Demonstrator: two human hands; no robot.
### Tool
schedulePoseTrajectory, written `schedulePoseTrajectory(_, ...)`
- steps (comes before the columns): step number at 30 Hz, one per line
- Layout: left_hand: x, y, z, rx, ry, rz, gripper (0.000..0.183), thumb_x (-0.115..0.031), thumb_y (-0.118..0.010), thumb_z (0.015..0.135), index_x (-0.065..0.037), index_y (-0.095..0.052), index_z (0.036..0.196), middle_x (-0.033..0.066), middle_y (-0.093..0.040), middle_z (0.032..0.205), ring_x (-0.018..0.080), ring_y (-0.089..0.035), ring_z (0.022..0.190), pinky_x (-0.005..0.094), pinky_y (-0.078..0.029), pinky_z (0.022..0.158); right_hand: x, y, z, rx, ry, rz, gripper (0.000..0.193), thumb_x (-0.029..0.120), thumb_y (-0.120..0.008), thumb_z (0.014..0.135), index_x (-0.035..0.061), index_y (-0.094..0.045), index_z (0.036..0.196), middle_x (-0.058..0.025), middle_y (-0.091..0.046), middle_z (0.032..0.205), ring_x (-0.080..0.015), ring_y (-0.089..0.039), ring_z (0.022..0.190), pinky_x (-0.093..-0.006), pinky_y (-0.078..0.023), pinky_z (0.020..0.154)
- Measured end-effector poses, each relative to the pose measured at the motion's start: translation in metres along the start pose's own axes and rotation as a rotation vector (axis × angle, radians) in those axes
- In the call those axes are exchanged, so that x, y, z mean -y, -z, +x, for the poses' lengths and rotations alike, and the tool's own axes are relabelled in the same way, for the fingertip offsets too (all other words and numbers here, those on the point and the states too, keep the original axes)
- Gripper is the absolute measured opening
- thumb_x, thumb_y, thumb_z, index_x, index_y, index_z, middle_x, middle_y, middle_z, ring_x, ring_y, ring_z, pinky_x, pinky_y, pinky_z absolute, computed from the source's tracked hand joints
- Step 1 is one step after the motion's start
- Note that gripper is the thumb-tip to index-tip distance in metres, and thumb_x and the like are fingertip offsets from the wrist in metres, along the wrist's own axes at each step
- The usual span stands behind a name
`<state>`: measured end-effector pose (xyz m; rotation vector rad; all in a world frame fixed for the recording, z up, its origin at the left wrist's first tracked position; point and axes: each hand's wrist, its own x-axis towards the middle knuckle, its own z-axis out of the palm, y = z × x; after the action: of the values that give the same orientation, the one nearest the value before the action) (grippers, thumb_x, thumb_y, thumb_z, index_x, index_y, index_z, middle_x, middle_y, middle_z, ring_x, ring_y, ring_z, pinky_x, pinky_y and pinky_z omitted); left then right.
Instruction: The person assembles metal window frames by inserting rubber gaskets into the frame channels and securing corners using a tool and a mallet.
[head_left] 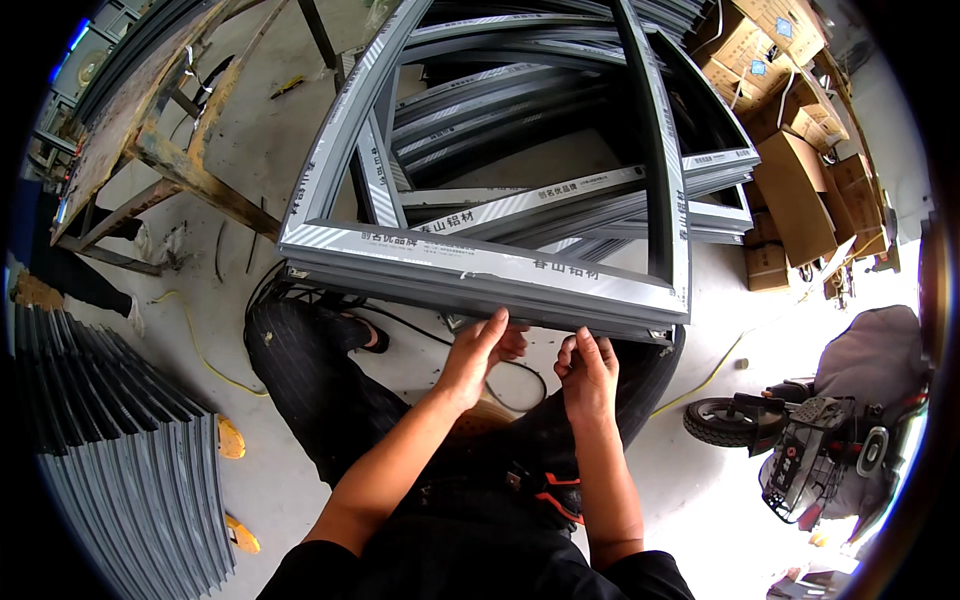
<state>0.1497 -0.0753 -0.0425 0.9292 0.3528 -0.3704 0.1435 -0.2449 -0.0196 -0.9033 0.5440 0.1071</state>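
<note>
Overhead-close, grey aluminium window frame [480, 262], film-wrapped, angular, stacked on more frames, lower rail just above both hands. Left hand [478, 356] flat-fingered against rail's underside, gripping nothing. Right hand [588, 372] pinched at the rail's edge; whatever sits between its fingertips too small to make out.

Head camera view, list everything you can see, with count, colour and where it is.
Aluminium frame: one, grey, centre, on top of a stack.
Loose profiles: a stack, grey, lower left.
Cardboard boxes: several, brown, upper right.
Metal bench: one, rusty, upper left.
Scooter: one, black, lower right.
Hose: one, yellow, on the floor at left.
Left hand: fingers on the frame's near edge.
Right hand: at the same edge.
</note>
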Motion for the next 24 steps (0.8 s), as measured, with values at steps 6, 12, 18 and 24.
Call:
schedulePoseTrajectory(6, -0.003, 0.002, -0.005, -0.117, -0.001, 0.074, 0.041, -0.043, -0.064, 0.091, -0.002, -0.066, 0.093, 0.0062, -0.066, 0.085, 0.0144, -0.062, 0.076, 0.0307, -0.050, 0.074, -0.010, -0.007, -0.006, 0.071, -0.080, -0.115, 0.016, 0.018, -0.065, 0.092, 0.0048, -0.058, 0.094, -0.0028, -0.060, 0.079, -0.0102, -0.054, 0.066, -0.0247, -0.044, 0.059)
schedulePoseTrajectory(12, 0.007, 0.030, -0.025, -0.036, 0.016, 0.088, 0.039, -0.043, -0.059, 0.095, -0.004, -0.059, 0.090, 0.0007, -0.054, 0.074, 0.0119, -0.055, 0.074, 0.0283, -0.047, 0.073, -0.006, -0.014, -0.061, 0.611, -0.160, -0.358, 0.032, 0.033, -0.055, 0.095, 0.0013, -0.055, 0.087, -0.0094, -0.059, 0.079, -0.0186, -0.056, 0.074, -0.0299, -0.044, 0.070)
schedulePoseTrajectory(18, -0.016, 0.050, -0.019, -0.138, -0.107, 0.069, 0.022, -0.028, -0.067, 0.092, -0.008, -0.060, 0.089, 0.0003, -0.060, 0.079, 0.0111, -0.058, 0.072, 0.0258, -0.046, 0.071, 0.067, -0.055, -0.135, 1.593, 0.178, 0.234, 0.031, 0.031, -0.062, 0.086, 0.0019, -0.061, 0.077, -0.0106, -0.060, 0.074, -0.0304, -0.061, 0.068, -0.0479, -0.049, 0.086)
schedulePoseTrajectory(24, -0.025, 0.058, -0.016, -0.145, -0.103, 0.045, 0.012, -0.018, -0.070, 0.090, -0.010, -0.061, 0.088, 0.0002, -0.063, 0.080, 0.0108, -0.060, 0.073, 0.0253, -0.048, 0.070, 0.123, -0.088, -0.166, 1.773, 0.354, 0.401, 0.040, 0.029, -0.061, 0.091, 0.0101, -0.047, 0.059, -0.0041, -0.042, 0.055, -0.0211, -0.053, 0.052, -0.0465, -0.047, 0.094)
